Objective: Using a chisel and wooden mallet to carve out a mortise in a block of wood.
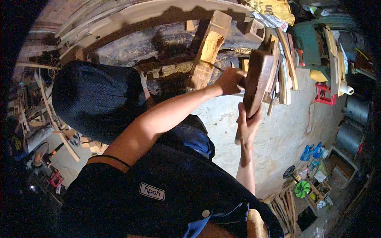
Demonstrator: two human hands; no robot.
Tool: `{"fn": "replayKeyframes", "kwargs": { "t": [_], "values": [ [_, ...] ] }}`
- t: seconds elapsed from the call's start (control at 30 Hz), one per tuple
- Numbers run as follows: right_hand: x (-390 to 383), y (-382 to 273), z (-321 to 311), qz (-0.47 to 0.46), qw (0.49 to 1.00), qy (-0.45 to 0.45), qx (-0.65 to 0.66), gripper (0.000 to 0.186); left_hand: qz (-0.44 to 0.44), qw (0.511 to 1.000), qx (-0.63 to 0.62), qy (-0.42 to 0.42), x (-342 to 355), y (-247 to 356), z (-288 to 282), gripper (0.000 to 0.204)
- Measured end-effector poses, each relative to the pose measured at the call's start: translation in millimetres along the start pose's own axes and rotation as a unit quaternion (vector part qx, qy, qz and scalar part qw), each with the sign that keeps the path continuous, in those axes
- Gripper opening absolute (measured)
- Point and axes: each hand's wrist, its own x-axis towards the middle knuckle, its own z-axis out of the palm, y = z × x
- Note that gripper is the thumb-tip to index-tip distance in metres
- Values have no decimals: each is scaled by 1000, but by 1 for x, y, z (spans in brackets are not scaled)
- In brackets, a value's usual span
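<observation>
My left hand is closed round the handle of a chisel, whose thin dark blade slants onto a light wooden block. A rough, bright hollow is cut in the block's middle, and the blade's tip meets the wood near the lower end of that hollow. My right hand grips a wooden mallet just below its brown, blocky head. The mallet head is right beside the butt of the chisel handle; whether they touch I cannot tell.
The block lies across a dark, worn timber strewn with chips. Wooden strips and tools lie to the right. Farther right are a red plastic stool, blue bags and a green fan. An angle grinder is at left.
</observation>
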Motion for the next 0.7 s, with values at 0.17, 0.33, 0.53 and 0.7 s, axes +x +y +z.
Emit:
{"fn": "replayKeyframes", "kwargs": {
  "t": [0.17, 0.33, 0.53, 0.7],
  "values": [
    [-6, -9, -14, 68, 994, 15, 87, 48, -50, 997, 58, 25, 13, 6, 5, 17],
    [-7, -9, -15, 59, 990, 40, 123, 39, -55, 990, -25, 126, 40, 34, -17, 16],
    [-10, -5, -14, 69, 991, 36, 109, 41, -42, 989, 29, 136, 40, 38, -13, 21],
    [-4, -9, -12, 65, 990, 50, 116, 43, -51, 996, 18, 77, 45, 22, -2, 9]
  ]
}}
